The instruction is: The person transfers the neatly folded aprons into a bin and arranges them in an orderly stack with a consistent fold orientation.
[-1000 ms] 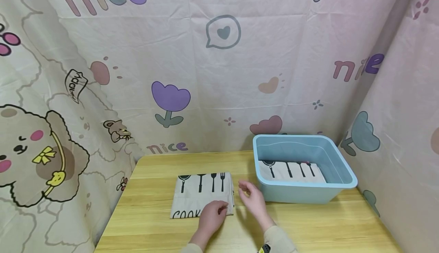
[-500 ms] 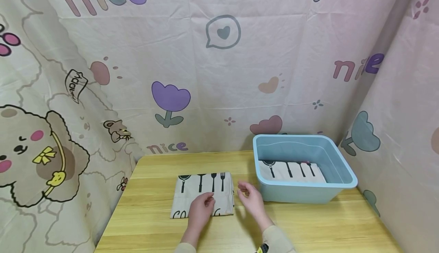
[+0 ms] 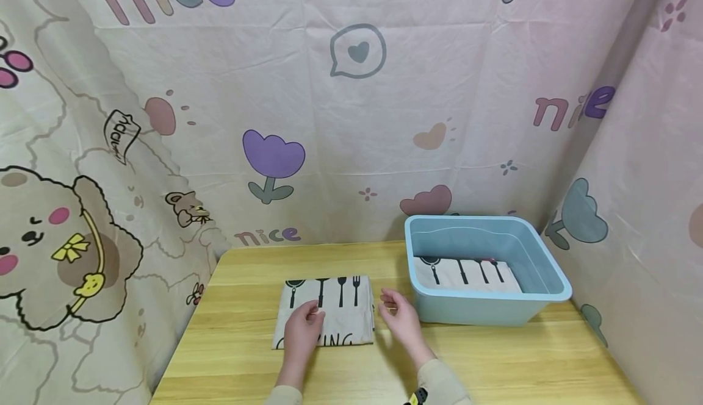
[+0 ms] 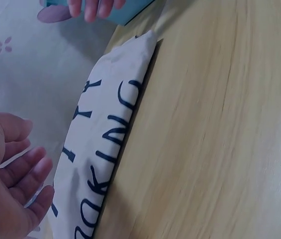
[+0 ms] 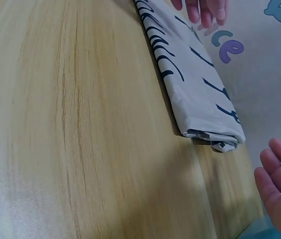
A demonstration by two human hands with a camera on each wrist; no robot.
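Observation:
A folded white cloth (image 3: 351, 319) printed with black utensils and lettering lies flat on the wooden table. My left hand (image 3: 299, 332) hovers over its left part, fingers loosely bent and holding nothing; the left wrist view shows a gap between this hand (image 4: 16, 174) and the cloth (image 4: 100, 114). Just off the cloth's right edge is my right hand (image 3: 403, 324), its fingers relaxed, with nothing in them. From the right wrist, the layered folds at the near end of the cloth (image 5: 200, 94) are visible.
A light blue plastic bin (image 3: 489, 296) stands on the right of the table (image 3: 230, 307), close beside my right hand. Inside it lies another folded cloth (image 3: 467, 274) with the same utensil print. Patterned fabric curtains (image 3: 351, 124) surround the table at the back and sides.
My left hand has moved left across the cloth, from near its right side to its left part, uncovering the right lettering. My right hand has barely shifted; the cloth stays in place.

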